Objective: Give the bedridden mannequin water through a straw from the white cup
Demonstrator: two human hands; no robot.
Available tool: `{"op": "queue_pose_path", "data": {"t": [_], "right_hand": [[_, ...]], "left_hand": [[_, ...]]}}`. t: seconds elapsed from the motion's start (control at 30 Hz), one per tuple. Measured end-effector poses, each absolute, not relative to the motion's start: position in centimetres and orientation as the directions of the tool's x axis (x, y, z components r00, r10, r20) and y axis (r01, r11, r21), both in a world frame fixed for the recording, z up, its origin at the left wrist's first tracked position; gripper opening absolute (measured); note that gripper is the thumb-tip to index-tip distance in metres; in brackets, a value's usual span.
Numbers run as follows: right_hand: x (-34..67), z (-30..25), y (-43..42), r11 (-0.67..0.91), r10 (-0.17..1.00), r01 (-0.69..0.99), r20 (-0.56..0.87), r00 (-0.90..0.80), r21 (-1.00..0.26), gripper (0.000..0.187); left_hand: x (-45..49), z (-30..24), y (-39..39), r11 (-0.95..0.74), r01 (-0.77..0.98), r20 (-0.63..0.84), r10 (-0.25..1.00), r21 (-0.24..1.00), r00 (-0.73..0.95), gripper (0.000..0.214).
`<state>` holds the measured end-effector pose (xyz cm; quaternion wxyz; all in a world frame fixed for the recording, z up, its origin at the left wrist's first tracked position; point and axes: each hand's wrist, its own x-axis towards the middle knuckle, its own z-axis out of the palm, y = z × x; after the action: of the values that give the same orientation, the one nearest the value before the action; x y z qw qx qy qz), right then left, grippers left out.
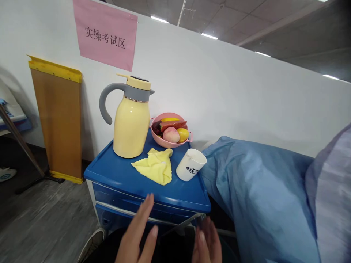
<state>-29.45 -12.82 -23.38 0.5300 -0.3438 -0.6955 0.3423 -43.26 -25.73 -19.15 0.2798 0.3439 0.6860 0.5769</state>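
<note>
My left hand (138, 233) is held in front of the blue bedside cabinet (109, 170), fingers stretched out and thumb apart, with nothing in it. To its right, my right hand (207, 243) is slightly smeared by motion; its fingers look extended and no object shows in it. A crumpled yellow cloth (156, 166) lies on the cabinet top beyond my left hand. Right of the cloth sits a white mug (189, 166) with a black fish-like print. A pale yellow thermos jug (131, 126) with a grey handle stands upright at the left.
Behind the cloth, a pink bowl (164, 142) holds several fruits and vegetables. Blue bedding (255, 175) bulges against the cabinet's right side. A brown board with yellow ends (59, 120) leans on the white wall (246, 95), below a pink sign (106, 34). A shoe (93, 243) shows at lower left.
</note>
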Motion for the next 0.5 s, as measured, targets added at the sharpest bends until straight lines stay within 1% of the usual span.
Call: {"op": "queue_pose_path", "data": {"t": [0.03, 0.07, 0.1, 0.13, 0.17, 0.2, 0.27, 0.4, 0.5], "right_hand": [[-29.5, -22.5, -12.7, 0.476, 0.878, 0.119, 0.462, -0.129, -0.871, 0.061], [-29.8, -21.5, -12.3, 0.433, 0.901, 0.117, 0.428, -0.067, -0.894, 0.067], [-30.4, -20.3, -11.7, 0.351, 0.936, 0.094, 0.351, -0.009, -0.932, 0.073], [-31.2, -19.2, -10.9, 0.311, 0.949, 0.061, 0.313, 0.026, -0.949, 0.080], [-32.0, -18.2, -10.0, 0.323, 0.946, 0.036, 0.323, 0.014, -0.946, 0.088], [-32.9, -17.4, -9.0, 0.350, 0.937, 0.012, 0.350, -0.009, -0.936, 0.096], [-34.6, -16.6, -6.9, 0.369, 0.929, 0.008, 0.368, -0.040, -0.930, 0.105], [-36.5, -17.3, -3.3, 0.301, 0.952, 0.009, 0.300, -0.067, -0.954, 0.114], [-37.1, -17.6, -1.8, 0.314, 0.945, -0.060, 0.319, -0.080, -0.947, 0.112]], "left_hand": [[-44.7, -17.9, -24.4, 0.074, 0.360, 0.161, 0.799, 0.930, -0.579, 0.055], [-46.1, -16.7, -22.8, 0.070, 0.548, 0.290, 0.789, 0.833, -0.541, 0.055], [-47.4, -15.6, -21.2, 0.072, 0.691, 0.390, 0.782, 0.719, -0.487, 0.055], [-48.5, -14.7, -19.4, 0.070, 0.793, 0.443, 0.798, 0.606, -0.409, 0.055], [-49.5, -14.0, -17.6, 0.081, 0.853, 0.458, 0.815, 0.516, -0.355, 0.059], [-50.3, -13.5, -15.9, 0.096, 0.888, 0.445, 0.838, 0.450, -0.316, 0.066], [-51.4, -13.4, -12.9, 0.103, 0.923, 0.380, 0.890, 0.370, -0.252, 0.079], [-52.7, -14.7, -9.4, 0.110, 0.938, 0.262, 0.944, 0.330, -0.203, 0.090], [-53.1, -15.7, -8.5, 0.138, 0.938, 0.247, 0.943, 0.316, -0.222, 0.092]]}}
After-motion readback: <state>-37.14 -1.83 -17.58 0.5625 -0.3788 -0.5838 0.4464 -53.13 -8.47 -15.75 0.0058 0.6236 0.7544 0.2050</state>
